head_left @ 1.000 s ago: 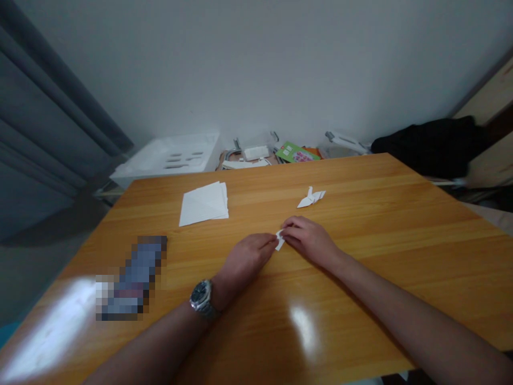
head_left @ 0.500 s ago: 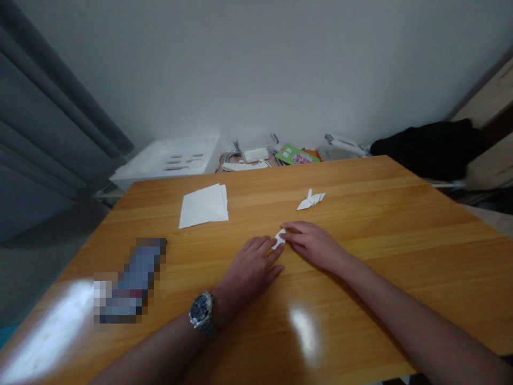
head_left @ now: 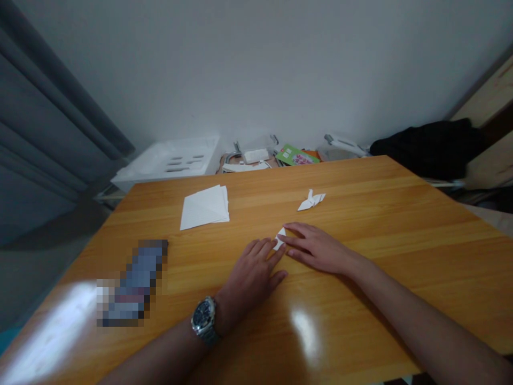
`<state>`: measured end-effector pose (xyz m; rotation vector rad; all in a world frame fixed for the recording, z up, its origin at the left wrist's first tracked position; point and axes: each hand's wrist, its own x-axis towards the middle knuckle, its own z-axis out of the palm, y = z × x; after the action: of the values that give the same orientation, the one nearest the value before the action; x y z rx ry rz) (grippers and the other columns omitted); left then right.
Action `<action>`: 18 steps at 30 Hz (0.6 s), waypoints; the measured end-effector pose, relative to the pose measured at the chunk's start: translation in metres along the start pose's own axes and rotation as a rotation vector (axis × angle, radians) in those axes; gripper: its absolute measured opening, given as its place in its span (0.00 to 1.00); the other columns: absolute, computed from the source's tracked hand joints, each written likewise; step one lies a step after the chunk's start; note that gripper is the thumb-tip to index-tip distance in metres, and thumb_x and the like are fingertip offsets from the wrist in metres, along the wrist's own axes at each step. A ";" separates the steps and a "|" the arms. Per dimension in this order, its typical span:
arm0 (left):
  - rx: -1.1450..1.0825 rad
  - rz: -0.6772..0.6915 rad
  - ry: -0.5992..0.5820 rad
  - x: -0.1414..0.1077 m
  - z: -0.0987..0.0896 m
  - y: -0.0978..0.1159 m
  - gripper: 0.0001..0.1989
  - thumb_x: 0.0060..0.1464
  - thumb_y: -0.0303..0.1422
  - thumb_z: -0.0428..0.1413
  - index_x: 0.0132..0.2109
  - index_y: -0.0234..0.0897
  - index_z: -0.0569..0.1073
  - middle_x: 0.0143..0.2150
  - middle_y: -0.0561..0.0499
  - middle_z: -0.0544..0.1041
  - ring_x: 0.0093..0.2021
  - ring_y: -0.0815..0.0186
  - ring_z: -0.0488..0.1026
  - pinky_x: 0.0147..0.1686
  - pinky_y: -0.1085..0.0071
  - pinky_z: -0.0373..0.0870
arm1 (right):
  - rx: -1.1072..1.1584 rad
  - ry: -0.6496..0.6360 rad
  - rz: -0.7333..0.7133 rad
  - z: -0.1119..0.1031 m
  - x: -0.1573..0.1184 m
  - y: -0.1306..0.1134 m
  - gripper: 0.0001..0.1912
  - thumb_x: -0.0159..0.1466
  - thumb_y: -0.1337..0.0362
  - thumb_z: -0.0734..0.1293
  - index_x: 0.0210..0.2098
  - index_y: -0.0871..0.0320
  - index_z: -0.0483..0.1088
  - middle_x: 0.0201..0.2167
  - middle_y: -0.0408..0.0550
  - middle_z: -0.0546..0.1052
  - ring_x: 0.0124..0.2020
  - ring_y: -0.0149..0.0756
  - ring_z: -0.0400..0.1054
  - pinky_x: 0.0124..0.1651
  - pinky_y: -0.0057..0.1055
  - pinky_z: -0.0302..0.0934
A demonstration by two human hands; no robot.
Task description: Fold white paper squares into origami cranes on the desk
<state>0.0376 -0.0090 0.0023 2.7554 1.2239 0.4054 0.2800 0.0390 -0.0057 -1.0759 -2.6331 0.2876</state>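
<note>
A small piece of folded white paper [head_left: 281, 232] lies on the wooden table between my hands. My left hand [head_left: 256, 267], with a metal watch on its wrist, lies flat with its fingertips on the paper's left and lower edge. From the right, my right hand [head_left: 316, 246] reaches in with fingers spread. Its index and middle fingertips rest on the paper, while the fingers below lie near the tabletop. Part of the paper is hidden under the fingertips. Just beyond my right hand sits a folded paper bird [head_left: 311, 200], touched by neither hand.
A stack of white paper sheets [head_left: 205, 207] lies at the back left of the table [head_left: 401, 230]. A blurred-out dark flat object [head_left: 136, 283] is nearer on the left. Past the far edge stand a white tray [head_left: 168, 158], a green booklet [head_left: 295, 155] and black cloth [head_left: 428, 147].
My right hand has spread its fingers more and lies flatter over the folded paper, and its lower fingers have straightened. My left hand stays nearly in place. The whole view has shifted slightly.
</note>
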 end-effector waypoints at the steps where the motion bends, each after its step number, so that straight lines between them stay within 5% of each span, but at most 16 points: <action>1: -0.009 0.011 0.001 0.000 0.000 -0.001 0.28 0.64 0.41 0.56 0.66 0.36 0.65 0.63 0.41 0.70 0.62 0.51 0.66 0.64 0.52 0.62 | 0.009 -0.006 0.009 0.000 -0.001 0.000 0.24 0.73 0.52 0.59 0.65 0.49 0.67 0.68 0.56 0.64 0.67 0.51 0.59 0.66 0.52 0.58; 18: -0.077 0.016 -0.004 -0.001 -0.003 -0.010 0.24 0.64 0.42 0.56 0.64 0.40 0.69 0.62 0.41 0.71 0.60 0.53 0.67 0.63 0.52 0.64 | -0.103 0.009 0.188 0.016 0.007 0.007 0.27 0.75 0.49 0.51 0.70 0.44 0.57 0.73 0.44 0.55 0.74 0.47 0.45 0.72 0.52 0.45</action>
<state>0.0294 -0.0029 0.0027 2.7015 1.1612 0.4383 0.2742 0.0473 -0.0214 -1.3584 -2.5667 0.1860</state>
